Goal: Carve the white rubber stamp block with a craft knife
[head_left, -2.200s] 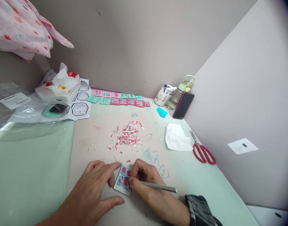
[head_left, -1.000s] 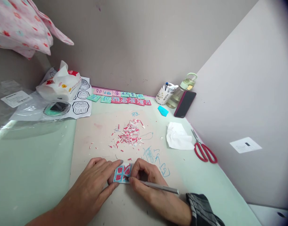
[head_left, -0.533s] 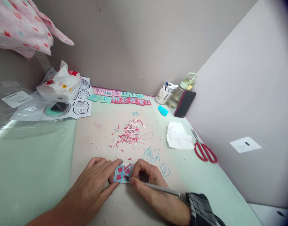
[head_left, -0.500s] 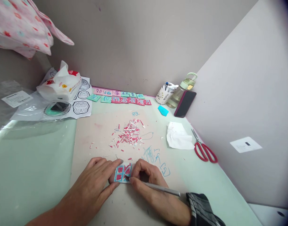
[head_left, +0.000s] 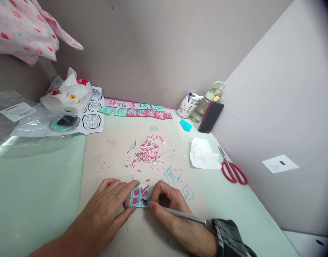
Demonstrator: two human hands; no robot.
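A small carved block (head_left: 136, 193) with pink, white and blue markings lies flat on the beige board (head_left: 99, 166). My left hand (head_left: 112, 200) grips its left side between the fingers and thumb. In my right hand (head_left: 166, 201) is a craft knife (head_left: 186, 215) with a silver handle, held like a pen. Its dark tip touches the right part of the block's face. A heap of pink and white shavings (head_left: 149, 151) lies just beyond both hands. Blue characters (head_left: 169, 175) are written on the board to the right of the block.
Carved character tiles (head_left: 137, 113) line the back. At the left stand a tissue pack (head_left: 69, 98) and an ink pad (head_left: 64, 122) on printed sheets. To the right are a pen cup (head_left: 189, 105), bottle (head_left: 210, 96), phone (head_left: 211, 117), crumpled tissue (head_left: 203, 155) and red-handled scissors (head_left: 233, 171).
The knife has tilted slightly and its tip has shifted a little on the block's face. My left hand stays in place on the block.
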